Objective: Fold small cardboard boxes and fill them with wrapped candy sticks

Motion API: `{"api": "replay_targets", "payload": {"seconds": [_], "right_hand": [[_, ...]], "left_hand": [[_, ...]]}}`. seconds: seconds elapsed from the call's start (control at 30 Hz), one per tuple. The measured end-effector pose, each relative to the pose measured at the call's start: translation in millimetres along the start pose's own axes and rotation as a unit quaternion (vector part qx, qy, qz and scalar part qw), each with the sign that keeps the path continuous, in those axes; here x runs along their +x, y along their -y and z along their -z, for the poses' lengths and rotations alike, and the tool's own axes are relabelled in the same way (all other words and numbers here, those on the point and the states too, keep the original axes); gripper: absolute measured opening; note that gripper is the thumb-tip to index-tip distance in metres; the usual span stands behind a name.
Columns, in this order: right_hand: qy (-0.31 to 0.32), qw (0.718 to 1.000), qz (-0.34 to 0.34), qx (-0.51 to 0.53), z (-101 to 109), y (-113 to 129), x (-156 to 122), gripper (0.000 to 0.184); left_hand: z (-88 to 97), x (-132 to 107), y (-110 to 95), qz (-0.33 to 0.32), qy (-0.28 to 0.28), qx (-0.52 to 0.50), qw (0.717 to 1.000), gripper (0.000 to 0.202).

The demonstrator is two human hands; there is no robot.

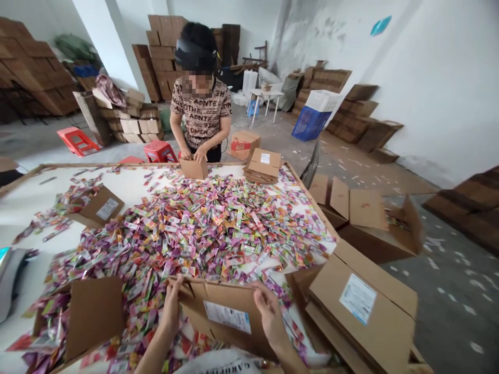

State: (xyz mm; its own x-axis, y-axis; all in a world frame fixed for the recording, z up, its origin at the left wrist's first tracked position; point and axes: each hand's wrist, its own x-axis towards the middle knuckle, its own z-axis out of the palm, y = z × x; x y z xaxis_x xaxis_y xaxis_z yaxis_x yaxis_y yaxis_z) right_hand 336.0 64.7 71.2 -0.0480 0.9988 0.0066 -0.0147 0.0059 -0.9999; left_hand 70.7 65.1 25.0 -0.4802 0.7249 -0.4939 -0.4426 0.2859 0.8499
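Note:
A brown cardboard box (230, 311) with a white label stands tilted between my hands, low over the table's near side. My left hand (173, 301) grips its left upper edge, the fingers partly behind the cardboard. At the right upper corner, my right hand (268, 307) holds it with bent fingers and thumb. Beneath and beyond the box spreads a wide heap of small, colourful wrapped packets (187, 228). Close to my right hand lies a stack of flattened cardboard boxes (331, 306), the top one labelled.
An open box of packets (95, 314) stands at near left; another box (97, 208) lies beyond it. Across the white table (23, 192), a person (202, 114) handles a small box (194, 169) beside flat boxes (265, 163). A large open carton (370, 223) adjoins the right edge.

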Motion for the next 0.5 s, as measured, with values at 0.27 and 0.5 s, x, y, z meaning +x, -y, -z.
{"api": "replay_targets", "payload": {"seconds": [0.27,0.5], "right_hand": [[-0.087,0.968,-0.121,0.203,-5.2,-44.6,2.2,0.076],[0.010,0.960,-0.274,0.053,9.3,-123.0,-31.6,0.087]], "left_hand": [[2.7,-10.9,27.7,0.031,0.247,0.005,0.969,0.073],[26.3,4.2,89.2,-0.169,0.323,0.270,0.891,0.096]]}}
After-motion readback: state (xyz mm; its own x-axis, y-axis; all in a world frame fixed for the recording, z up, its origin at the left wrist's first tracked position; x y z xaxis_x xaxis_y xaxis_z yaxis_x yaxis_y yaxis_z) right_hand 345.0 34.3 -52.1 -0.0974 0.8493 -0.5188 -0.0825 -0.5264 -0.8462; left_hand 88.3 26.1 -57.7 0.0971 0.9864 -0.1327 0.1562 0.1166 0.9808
